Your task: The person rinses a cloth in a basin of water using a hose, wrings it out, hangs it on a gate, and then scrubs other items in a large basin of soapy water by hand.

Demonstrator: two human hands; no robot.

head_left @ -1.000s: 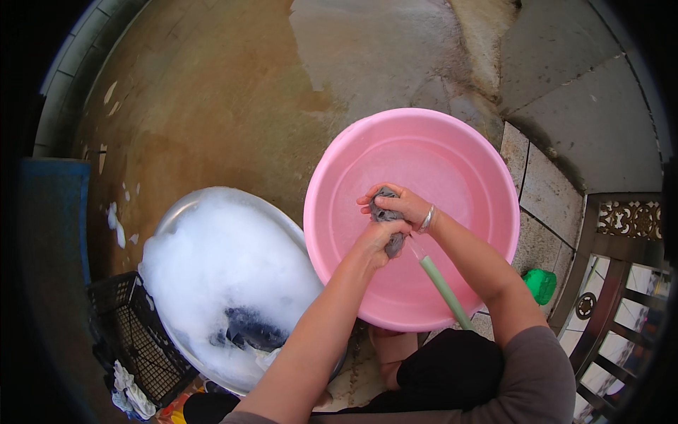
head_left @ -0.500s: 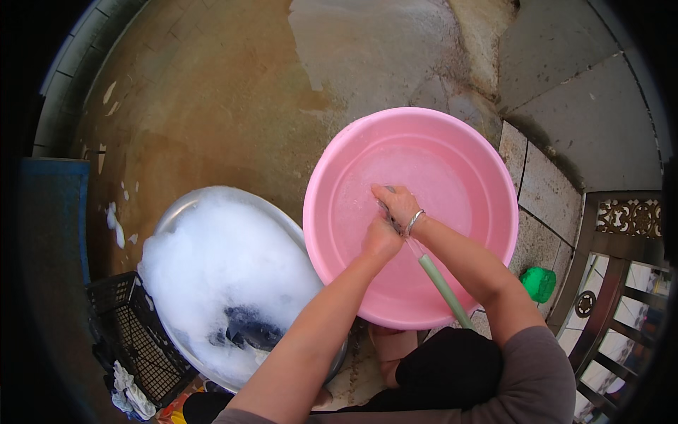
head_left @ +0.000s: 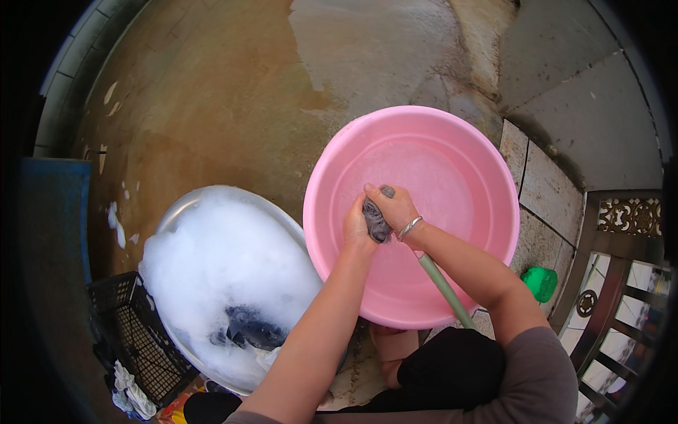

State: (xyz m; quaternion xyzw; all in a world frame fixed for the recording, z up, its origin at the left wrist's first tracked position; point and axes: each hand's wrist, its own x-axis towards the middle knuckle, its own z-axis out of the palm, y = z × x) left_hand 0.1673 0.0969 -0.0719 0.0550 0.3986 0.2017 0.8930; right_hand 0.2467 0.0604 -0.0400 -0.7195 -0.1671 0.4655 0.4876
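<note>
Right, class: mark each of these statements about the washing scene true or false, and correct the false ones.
1. Both hands, left hand and right hand, grip a grey cloth. True.
2. The pink basin is full of foam. False: the foam fills the oval tub.
3. A green hose leans into the pink basin. True.
4. The black crate sits right of the pink basin. False: it sits far left.

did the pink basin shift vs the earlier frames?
No. The pink basin sits at the same spot against the paving slabs and the foam tub.
</note>
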